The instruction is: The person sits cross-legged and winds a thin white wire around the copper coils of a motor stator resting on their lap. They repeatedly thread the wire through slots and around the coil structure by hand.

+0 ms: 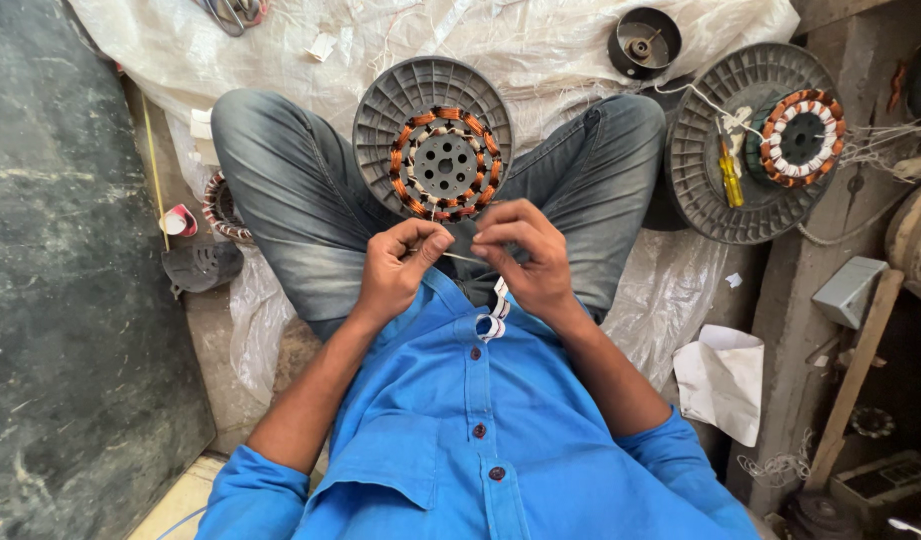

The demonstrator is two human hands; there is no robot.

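Observation:
I sit cross-legged in grey jeans and a blue shirt. My left hand [398,268] and my right hand [525,258] meet in front of my lap, both pinching a thin pale wire [463,258] stretched between the fingertips. Just beyond them a grey ribbed spool disc [380,110] rests on my legs, carrying a round stator with copper windings [443,162]. White sleeve pieces [494,322] hang at my shirt front under the right hand.
A second grey disc [710,190] at right carries another wound stator [802,138] and a yellow-handled screwdriver [728,172]. A small dark cup-shaped part [643,42] lies on white plastic sheeting [310,40]. Another winding [220,208] sits left. A dark slab [50,270] fills the left.

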